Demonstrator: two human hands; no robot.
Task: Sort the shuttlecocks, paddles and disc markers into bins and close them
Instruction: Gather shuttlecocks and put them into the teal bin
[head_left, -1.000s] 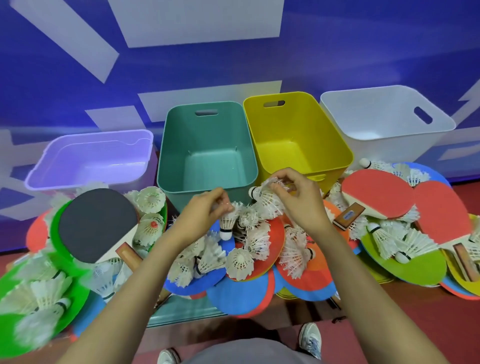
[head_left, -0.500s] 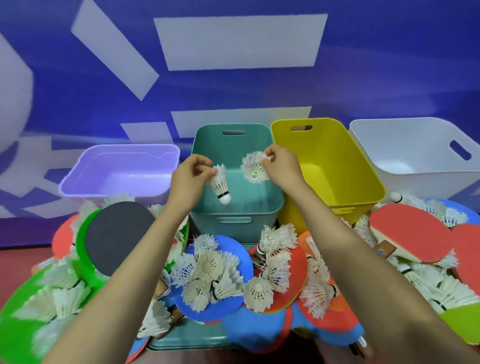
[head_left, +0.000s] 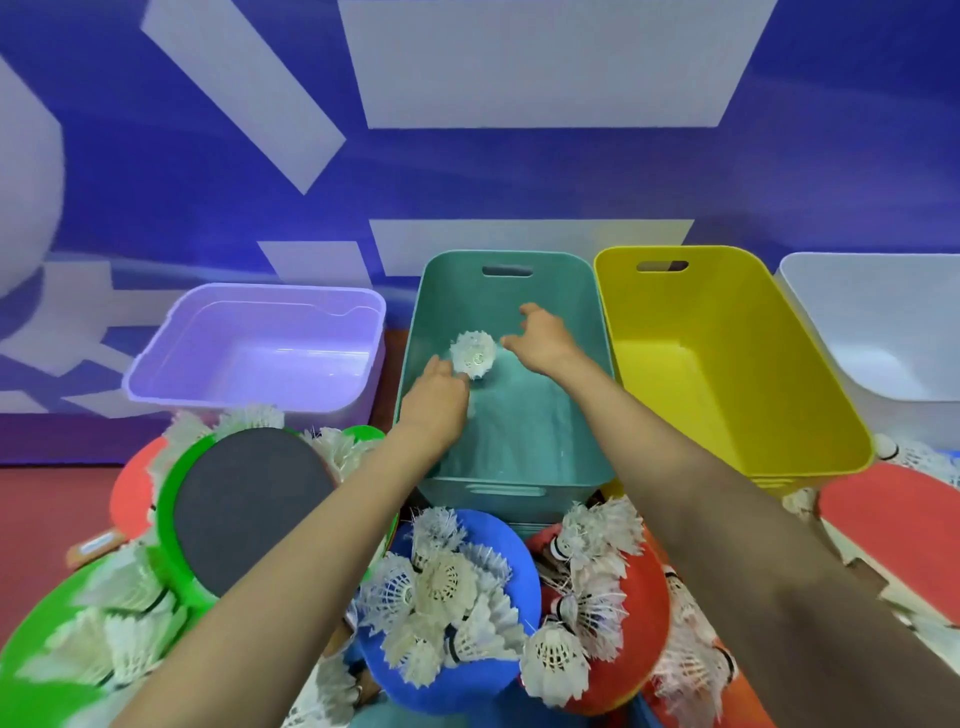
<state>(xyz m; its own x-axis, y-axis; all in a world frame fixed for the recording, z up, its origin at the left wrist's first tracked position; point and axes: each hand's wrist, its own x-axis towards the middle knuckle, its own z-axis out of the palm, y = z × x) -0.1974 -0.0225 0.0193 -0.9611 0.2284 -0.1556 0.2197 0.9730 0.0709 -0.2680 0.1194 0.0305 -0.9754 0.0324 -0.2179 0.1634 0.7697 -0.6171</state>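
left hand (head_left: 439, 400): over the teal bin (head_left: 504, 296), back of the hand toward us, fingers pointing down into it. We cannot tell whether it grips anything (the fingertips are hidden under the hand).
right hand (head_left: 545, 340): farther in over the same bin, fingers spread and thumb apart, holding nothing.
shuttlecock (head_left: 471, 356): inside the teal bin's outline, between the two hands, skirt opening toward us. It is just beside the left fingers and apart from the right hand. We can't tell whether it is airborne or resting.
bins: one row along the blue wall (head_left: 519, 182). From the left: purple bin (head_left: 260, 293), teal bin, yellow bin (head_left: 701, 322), white bin (head_left: 872, 322), which the right frame edge cuts off.
near pile: shuttlecock heap (head_left: 447, 582) on a blue disc marker (head_left: 467, 691) and a red disc marker (head_left: 649, 597), between our forearms.
near left: dark-faced paddle (head_left: 249, 509) lying over a green disc marker (head_left: 171, 509).
near right: red paddle (head_left: 893, 519), just near of the yellow bin's corner.
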